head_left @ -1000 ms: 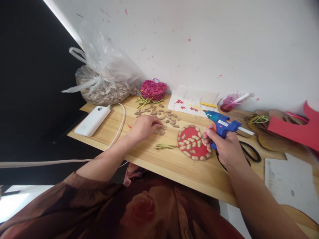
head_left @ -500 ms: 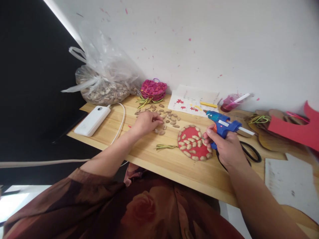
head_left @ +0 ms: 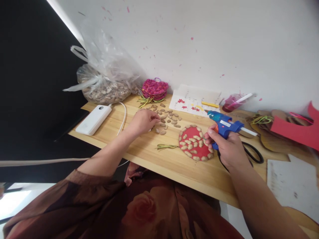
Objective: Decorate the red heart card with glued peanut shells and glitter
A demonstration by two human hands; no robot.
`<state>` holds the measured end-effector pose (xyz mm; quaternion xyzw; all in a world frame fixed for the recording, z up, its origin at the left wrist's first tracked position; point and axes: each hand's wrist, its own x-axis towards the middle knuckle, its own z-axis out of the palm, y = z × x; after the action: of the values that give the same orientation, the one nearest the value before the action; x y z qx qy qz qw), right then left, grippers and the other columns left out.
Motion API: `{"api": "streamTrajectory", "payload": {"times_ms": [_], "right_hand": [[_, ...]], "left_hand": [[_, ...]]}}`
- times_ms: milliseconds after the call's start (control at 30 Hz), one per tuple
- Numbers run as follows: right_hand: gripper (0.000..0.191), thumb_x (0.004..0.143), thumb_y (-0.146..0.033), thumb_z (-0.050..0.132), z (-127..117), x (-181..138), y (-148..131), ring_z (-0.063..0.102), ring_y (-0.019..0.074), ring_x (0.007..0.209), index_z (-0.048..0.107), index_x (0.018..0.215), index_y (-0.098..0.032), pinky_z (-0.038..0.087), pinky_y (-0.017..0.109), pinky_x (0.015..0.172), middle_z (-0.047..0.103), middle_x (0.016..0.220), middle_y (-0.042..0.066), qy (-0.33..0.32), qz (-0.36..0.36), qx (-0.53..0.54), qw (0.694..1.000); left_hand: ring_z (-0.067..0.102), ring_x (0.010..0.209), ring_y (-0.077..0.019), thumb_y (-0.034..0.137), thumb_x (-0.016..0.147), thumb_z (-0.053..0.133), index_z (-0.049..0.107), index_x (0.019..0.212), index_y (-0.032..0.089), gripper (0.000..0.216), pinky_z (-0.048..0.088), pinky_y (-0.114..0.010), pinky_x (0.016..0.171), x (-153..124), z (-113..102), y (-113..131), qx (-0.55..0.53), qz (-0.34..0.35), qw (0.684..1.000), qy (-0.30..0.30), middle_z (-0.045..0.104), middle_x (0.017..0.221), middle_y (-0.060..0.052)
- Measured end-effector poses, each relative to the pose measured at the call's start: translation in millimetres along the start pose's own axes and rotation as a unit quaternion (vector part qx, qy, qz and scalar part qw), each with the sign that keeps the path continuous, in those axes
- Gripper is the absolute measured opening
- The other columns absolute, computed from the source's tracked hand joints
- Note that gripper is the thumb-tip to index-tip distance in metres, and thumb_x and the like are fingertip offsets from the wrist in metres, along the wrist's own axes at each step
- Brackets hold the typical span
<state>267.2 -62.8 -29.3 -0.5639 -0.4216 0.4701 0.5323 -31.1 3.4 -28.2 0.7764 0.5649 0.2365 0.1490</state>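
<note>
My right hand [head_left: 228,147] is wrapped round the grip of a blue glue gun [head_left: 224,123], its nozzle pointing left above a red round piece [head_left: 193,142] studded with several pale shells. My left hand [head_left: 143,120] rests curled over a scatter of loose shells [head_left: 169,118] on the wooden table [head_left: 174,162], fingertips pinched together among them; whether a shell is between them I cannot see.
A clear bag of shells [head_left: 104,86] sits back left beside a white power bank [head_left: 94,119] with a cable. A pink knitted piece [head_left: 154,89], star-printed paper [head_left: 193,101], a pink cup [head_left: 230,102], black scissors [head_left: 254,153], red card [head_left: 294,131] and white paper [head_left: 290,181] lie around.
My left hand has shifted slightly back toward the far shells. The right hand with the glue gun has stayed almost still.
</note>
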Motion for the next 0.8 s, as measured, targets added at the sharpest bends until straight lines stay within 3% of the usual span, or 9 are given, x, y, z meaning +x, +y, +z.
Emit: {"api": "streamTrajectory", "payload": {"times_ms": [200,333,533,800], "right_hand": [[0.035,0.069,-0.042,0.086,-1.6,-0.3,1.5,0.057,0.0134,0.053,0.063,0.086,-0.022,0.043,0.022,0.040,0.067,0.065,-0.001,-0.004,0.000,-0.001,1.000],[0.034,0.069,-0.040,0.086,-1.5,0.4,1.1,0.057,0.0136,0.052,0.062,0.086,-0.023,0.043,0.022,0.040,0.067,0.066,-0.001,-0.001,0.004,-0.001,1.000],[0.034,0.068,-0.041,0.086,-0.8,0.6,1.5,0.057,0.0140,0.052,0.062,0.085,-0.023,0.042,0.024,0.040,0.067,0.065,-0.001,0.002,0.002,-0.002,1.000],[0.033,0.069,-0.039,0.086,-2.1,0.9,2.2,0.057,0.0138,0.052,0.062,0.086,-0.023,0.043,0.023,0.041,0.067,0.065,-0.001,-0.003,-0.001,0.001,1.000]], "left_hand": [[0.068,0.096,-0.0196,0.022,0.083,0.074,0.079,0.100,0.025,0.018,0.051,-0.032,0.090,-21.4,-12.0,-3.5,-0.035,0.131,0.989,-0.056,0.079,0.099,-0.001],[0.068,0.097,-0.0191,0.017,0.088,0.068,0.079,0.098,0.025,0.017,0.050,-0.034,0.096,-26.4,-2.5,-2.0,-0.036,0.174,0.981,-0.078,0.079,0.101,-0.002],[0.072,0.087,-0.0190,0.016,0.083,0.072,0.079,0.091,0.023,0.013,0.053,-0.030,0.081,-21.4,4.2,3.0,-0.049,0.067,0.994,-0.068,0.080,0.094,-0.001],[0.073,0.079,-0.0163,0.015,0.079,0.072,0.080,0.082,0.023,0.012,0.051,-0.025,0.075,-6.7,2.3,9.0,-0.096,0.010,0.985,-0.140,0.080,0.086,0.002]]}}
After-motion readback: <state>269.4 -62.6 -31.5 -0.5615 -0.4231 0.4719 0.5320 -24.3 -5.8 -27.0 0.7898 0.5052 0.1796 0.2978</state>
